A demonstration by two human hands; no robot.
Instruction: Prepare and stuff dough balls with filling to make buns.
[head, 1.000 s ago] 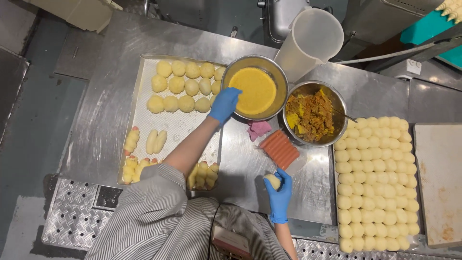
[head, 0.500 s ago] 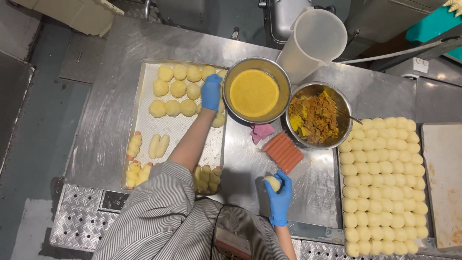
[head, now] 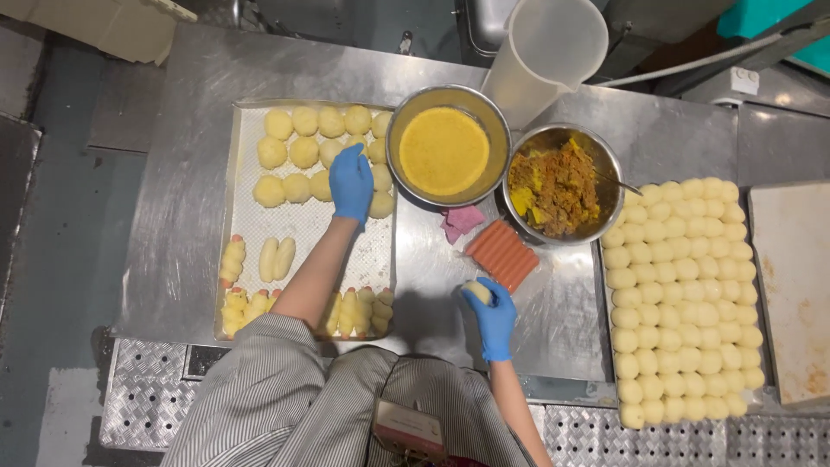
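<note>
My left hand [head: 351, 183], in a blue glove, lies fingers-down over the round dough balls [head: 303, 151] on the perforated metal tray [head: 298, 229]. What is under its palm is hidden. My right hand [head: 494, 318], also gloved in blue, grips a small pale dough piece [head: 475, 291] just above the steel table, below a stack of pink sausages [head: 503, 253]. Shaped sausage rolls [head: 350, 311] line the tray's near edge, with more sausage rolls [head: 232, 259] at its left side.
A steel bowl of yellow liquid [head: 445, 151] and a steel bowl of brownish filling [head: 558, 186] stand beyond the sausages. A white plastic jug [head: 545, 56] stands behind them. Many dough balls [head: 683, 294] cover the right side, beside a pale board [head: 795, 285]. A pink cloth [head: 461, 220] lies between the bowls.
My left hand has moved left from the rim of the yellow bowl onto the dough balls on the tray. My right hand has stayed in place with the dough piece.
</note>
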